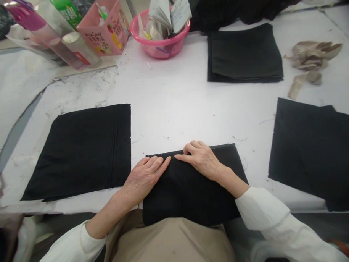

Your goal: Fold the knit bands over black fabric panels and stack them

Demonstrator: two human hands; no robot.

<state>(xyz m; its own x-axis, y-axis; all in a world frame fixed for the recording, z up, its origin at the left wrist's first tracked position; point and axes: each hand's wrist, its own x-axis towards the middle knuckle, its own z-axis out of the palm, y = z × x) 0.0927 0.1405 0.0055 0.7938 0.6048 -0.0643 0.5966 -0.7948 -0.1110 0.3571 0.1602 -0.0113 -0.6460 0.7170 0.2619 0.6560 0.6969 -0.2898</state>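
Note:
A black cloth piece (189, 192) lies at the table's front edge, close to my body. Both hands rest on its far edge. My left hand (146, 176) lies on the left part of that edge, fingers stretched out flat. Just to the right, my right hand (203, 158) has its thumb and fingers bent together at the edge, closed on the cloth. A small gap separates the two hands. To the left is a flat stack of black cloth (85, 150), and more black cloth (308, 147) lies at the right.
Another black cloth stack (246, 53) is at the back right, beside crumpled beige scraps (314, 55). A pink basin (163, 48) holding a notebook stands at the back, near a pink box (106, 29) and bottles (77, 47). Loose threads dot the white table (175, 100).

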